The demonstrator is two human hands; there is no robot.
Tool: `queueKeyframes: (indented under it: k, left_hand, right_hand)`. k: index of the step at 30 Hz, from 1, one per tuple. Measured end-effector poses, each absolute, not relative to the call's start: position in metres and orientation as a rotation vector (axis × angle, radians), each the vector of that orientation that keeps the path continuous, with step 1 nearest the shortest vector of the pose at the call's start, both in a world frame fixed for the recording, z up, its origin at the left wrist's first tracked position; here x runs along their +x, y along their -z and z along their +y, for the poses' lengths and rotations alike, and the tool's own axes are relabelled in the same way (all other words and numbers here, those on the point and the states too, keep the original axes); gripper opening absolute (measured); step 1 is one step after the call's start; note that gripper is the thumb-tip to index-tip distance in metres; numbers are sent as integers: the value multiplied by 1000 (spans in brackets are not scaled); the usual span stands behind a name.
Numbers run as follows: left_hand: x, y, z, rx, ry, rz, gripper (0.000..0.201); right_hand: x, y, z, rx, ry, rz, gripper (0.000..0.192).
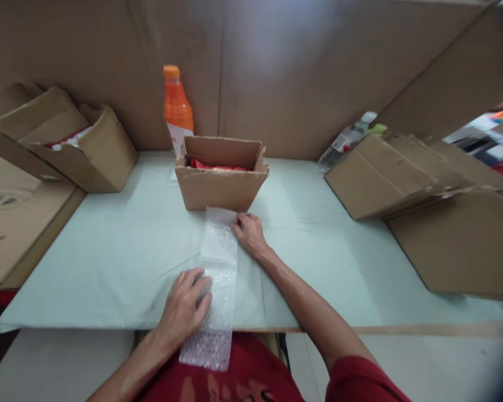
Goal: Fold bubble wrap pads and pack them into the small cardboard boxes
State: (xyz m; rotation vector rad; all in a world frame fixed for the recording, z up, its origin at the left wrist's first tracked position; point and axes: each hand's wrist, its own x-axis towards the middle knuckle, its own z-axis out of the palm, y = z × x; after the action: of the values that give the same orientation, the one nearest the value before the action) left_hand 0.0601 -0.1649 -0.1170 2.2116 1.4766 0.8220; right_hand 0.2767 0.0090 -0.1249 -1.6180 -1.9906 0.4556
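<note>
A long strip of clear bubble wrap [220,257] lies on the pale green table cover, its near end hanging over the front edge against my red shirt. My left hand [186,301] rests on the strip's left side, fingers slightly spread and lying over it. At the strip's far right corner, my right hand [250,233] has its thumb and fingers closed on the edge. Just beyond the strip stands an open cardboard box [222,190] with red packets [218,167] inside; how many cannot be made out.
Behind the box stands an orange bottle [178,106]. Cardboard boxes [109,151] are at the left, beside a larger flat carton [25,218]. More boxes [381,178] lean at the right, near a clear plastic bottle [347,139]. A cardboard wall [276,78] closes off the back.
</note>
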Motion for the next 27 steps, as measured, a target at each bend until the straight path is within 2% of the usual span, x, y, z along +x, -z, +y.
queueKeyframes:
  k: [4, 9, 12, 14, 17, 20, 23, 25, 27]
  left_hand:
    - [45, 108, -166, 2068, -794, 1450, 32]
    - [23, 104, -178, 1988, -766, 1392, 33]
    - [13, 104, -185, 2022, -750, 1324, 37]
    - [7, 104, -188, 2061, -724, 1286, 42]
    - [-2, 98, -196, 2094, -663, 1213, 54]
    - [-6, 89, -206, 1988, -613, 1194, 66]
    - [5, 84, -211, 1832, -670, 1284, 68]
    - [20, 88, -206, 1769, -755, 1358, 64]
    - [36, 97, -197, 1739, -817, 1447, 59]
  right_hand:
    - [291, 111, -17, -1600, -441, -2010, 55]
    - [325, 87, -129, -1178, -547, -2501, 57]
    - [318, 90, -196, -959, -548, -2750, 63]
    - [304, 102, -219, -902, -466, -2770, 58]
    - [283, 119, -223, -909, -352, -2574, 42]
    - [271, 124, -210, -1033, -439, -2219, 28]
    - [267, 122, -199, -1245, -569, -1935, 16]
    - [267, 123, -195, -1344, -565, -1872, 17]
    - [269, 124, -193, -1386, -466, -1875, 30]
